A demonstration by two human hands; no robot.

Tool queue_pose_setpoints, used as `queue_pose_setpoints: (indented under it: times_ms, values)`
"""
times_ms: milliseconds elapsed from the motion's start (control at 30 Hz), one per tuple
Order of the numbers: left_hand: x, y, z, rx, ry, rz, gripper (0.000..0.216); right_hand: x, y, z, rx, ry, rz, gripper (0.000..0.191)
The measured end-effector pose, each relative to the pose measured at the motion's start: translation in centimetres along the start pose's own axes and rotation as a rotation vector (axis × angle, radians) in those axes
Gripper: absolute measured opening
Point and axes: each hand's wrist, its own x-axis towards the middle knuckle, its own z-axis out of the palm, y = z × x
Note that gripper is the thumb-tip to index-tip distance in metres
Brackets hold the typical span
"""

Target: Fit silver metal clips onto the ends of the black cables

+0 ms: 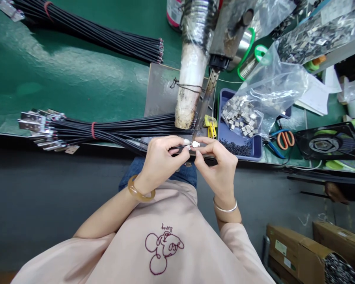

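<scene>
Near the table edge, my left hand (162, 158) pinches a black cable (179, 147) close to its stripped end. Facing it, my right hand (219, 162) has thumb and fingertips closed on a small silver metal connector (196, 144). The connector sits at the cable's end, and the fingertips partly hide the join. Just behind my hands lies a bundle of black cables (118, 127), tied with a red band and fitted with metal plugs at its left end. A soldering iron (208, 92) points down toward the connector, its tip close above it.
A wrapped white pipe (189, 75) hangs above the work spot. To the right stand a blue tray (258, 148) with metal shells and small black parts, orange-handled pliers (284, 139) and a fan (329, 142). Another cable bundle (91, 29) and solder spools (252, 65) lie farther back.
</scene>
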Motion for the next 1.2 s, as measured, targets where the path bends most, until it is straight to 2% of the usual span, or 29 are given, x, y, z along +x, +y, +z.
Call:
queue_pose_setpoints:
  times_ms: [233, 500, 800, 1200]
  values:
    - [-0.21, -0.03, -0.03, -0.028, 0.009, -0.038, 0.013, -0.51, -0.22, 0.31, -0.034, 0.042, -0.041, 0.01]
    - [-0.24, -0.11, 0.12, -0.086, 0.036, -0.056, 0.012, -0.25, -0.08, 0.7, -0.005, 0.059, -0.01, 0.01]
    - [-0.04, 0.24, 0.11, -0.059, 0.095, 0.008, 0.011, 0.32, -0.23, 0.55, -0.012, 0.079, -0.05, 0.01]
    - [-0.19, -0.2, 0.26, 0.002, 0.027, -0.042, 0.014, -0.02, -0.02, 0.48, -0.013, 0.04, -0.043, 0.012]
